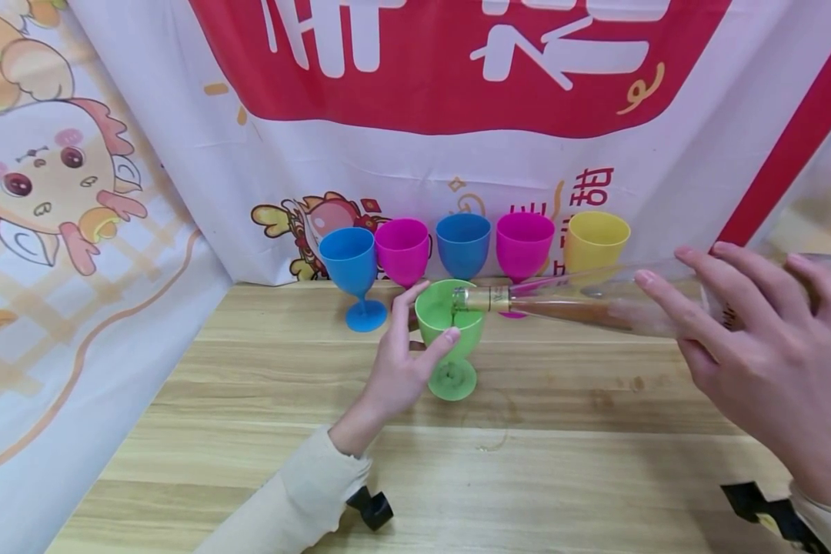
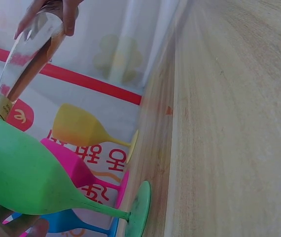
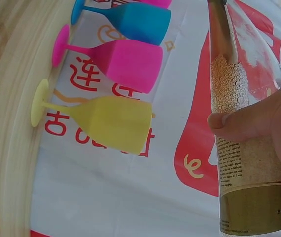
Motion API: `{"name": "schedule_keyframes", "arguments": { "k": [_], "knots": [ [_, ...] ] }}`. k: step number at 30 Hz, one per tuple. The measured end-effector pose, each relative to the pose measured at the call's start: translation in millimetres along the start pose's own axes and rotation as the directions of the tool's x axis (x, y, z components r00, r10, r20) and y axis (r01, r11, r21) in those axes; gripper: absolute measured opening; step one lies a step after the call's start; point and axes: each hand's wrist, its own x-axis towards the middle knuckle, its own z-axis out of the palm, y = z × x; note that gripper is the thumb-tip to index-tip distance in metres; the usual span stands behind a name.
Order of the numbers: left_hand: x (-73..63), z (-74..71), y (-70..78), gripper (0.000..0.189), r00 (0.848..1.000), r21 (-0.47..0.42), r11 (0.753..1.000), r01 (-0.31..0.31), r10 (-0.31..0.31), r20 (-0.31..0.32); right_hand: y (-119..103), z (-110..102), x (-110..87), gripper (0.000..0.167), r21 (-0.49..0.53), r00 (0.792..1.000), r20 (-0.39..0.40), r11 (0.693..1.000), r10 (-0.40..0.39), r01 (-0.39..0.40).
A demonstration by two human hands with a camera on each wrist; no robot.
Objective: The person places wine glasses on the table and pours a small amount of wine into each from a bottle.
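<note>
A light-green plastic goblet stands upright near the middle of the wooden table. My left hand holds its bowl from the left, thumb in front and fingers around the far side. My right hand grips a clear glass wine bottle, tipped nearly level with its neck pointing left. The bottle's mouth lies over the green goblet's rim, and a thin stream of liquid runs down into the bowl. In the right wrist view, bubbly amber liquid shows inside the bottle, with the right thumb pressed across its label.
Behind the green goblet runs a row of goblets: blue, pink, darker blue, pink and yellow. A printed cloth hangs behind them. Wet marks spot the table on the right.
</note>
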Motion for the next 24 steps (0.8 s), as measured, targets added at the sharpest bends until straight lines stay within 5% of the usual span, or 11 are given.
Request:
{"name": "schedule_keyframes", "arguments": {
  "k": [24],
  "knots": [
    [0.1, 1.4, 0.1, 0.071, 1.000, 0.006, 1.000, 0.006, -0.006, -0.009, -2.3, 0.5, 3.0, 0.046, 0.007, 0.998, -0.067, 1.000, -0.005, 0.006]
  ]
}}
